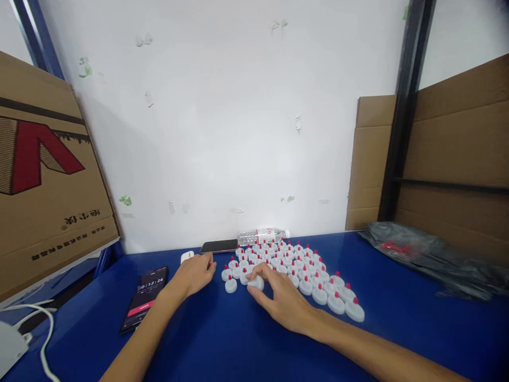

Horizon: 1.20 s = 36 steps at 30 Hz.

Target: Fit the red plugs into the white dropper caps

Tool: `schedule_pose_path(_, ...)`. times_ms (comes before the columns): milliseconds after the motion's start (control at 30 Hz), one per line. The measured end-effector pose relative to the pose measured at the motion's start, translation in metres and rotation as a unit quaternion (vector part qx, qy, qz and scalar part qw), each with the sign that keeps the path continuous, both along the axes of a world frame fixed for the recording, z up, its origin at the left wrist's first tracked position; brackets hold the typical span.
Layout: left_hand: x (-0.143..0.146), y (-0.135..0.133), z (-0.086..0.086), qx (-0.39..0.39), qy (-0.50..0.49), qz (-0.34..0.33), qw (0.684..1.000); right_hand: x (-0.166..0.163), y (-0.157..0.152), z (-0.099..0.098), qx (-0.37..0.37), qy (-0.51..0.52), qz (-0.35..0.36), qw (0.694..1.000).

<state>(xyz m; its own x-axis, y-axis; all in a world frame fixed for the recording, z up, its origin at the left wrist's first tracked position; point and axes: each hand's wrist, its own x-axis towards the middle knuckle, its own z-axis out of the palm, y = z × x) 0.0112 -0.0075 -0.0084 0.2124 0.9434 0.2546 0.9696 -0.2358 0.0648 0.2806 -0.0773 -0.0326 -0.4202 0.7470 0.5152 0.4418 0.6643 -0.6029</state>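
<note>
My right hand (278, 297) pinches a white round bottle cap (256, 283) between thumb and fingers at the near edge of a group of similar caps. Whether this cap has a red tip is hidden. The other white caps with red tips (306, 286) stand upright in slanting rows. To the left of them, my left hand (194, 274) is low over the blue table, fingers curled together and pointing away; what they hold, if anything, is hidden. A lone cap (231, 285) at the group's near left corner stands between the hands.
A clear plastic bottle (264, 236) lies along the wall behind the caps, beside a dark phone (219, 246). Another phone showing a timer (145, 300) lies left of my left forearm. A white case (186, 256) sits near my left hand. A grey plastic bag (429, 260) with red pieces is right.
</note>
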Motion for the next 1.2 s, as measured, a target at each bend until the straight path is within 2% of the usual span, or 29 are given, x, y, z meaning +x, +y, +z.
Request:
schedule_pose_path(133, 0.004, -0.002, -0.001, -0.029, 0.016, -0.040, 0.999, -0.001, -0.002, -0.005, 0.002, -0.013, 0.039, 0.999)
schedule_pose_path(300, -0.002, 0.001, 0.004, -0.015, 0.004, -0.085, 0.996, -0.001, -0.002, -0.006, 0.010, -0.031, 0.049, 0.998)
schedule_pose_path(633, -0.009, 0.008, 0.000, -0.062, -0.036, -0.087, 0.994, 0.001, 0.001, -0.010, 0.024, -0.081, 0.040, 0.996)
schedule_pose_path(767, -0.012, 0.007, 0.004, -0.116, -0.082, -0.105, 0.984, 0.001, 0.003, -0.011, 0.022, -0.100, 0.025, 0.994)
schedule_pose_path(933, -0.018, 0.002, 0.013, -0.228, -0.147, -0.115, 0.956, 0.000, 0.003, -0.009, 0.023, -0.098, 0.019, 0.995)
schedule_pose_path(1033, -0.015, -0.001, 0.014, -0.254, -0.193, -0.107, 0.942, 0.000, 0.002, -0.008, 0.031, -0.093, 0.018, 0.995)
schedule_pose_path(1200, -0.007, -0.005, 0.011, -0.298, -0.197, -0.101, 0.928, 0.000, 0.002, -0.007, 0.042, -0.092, 0.023, 0.995)
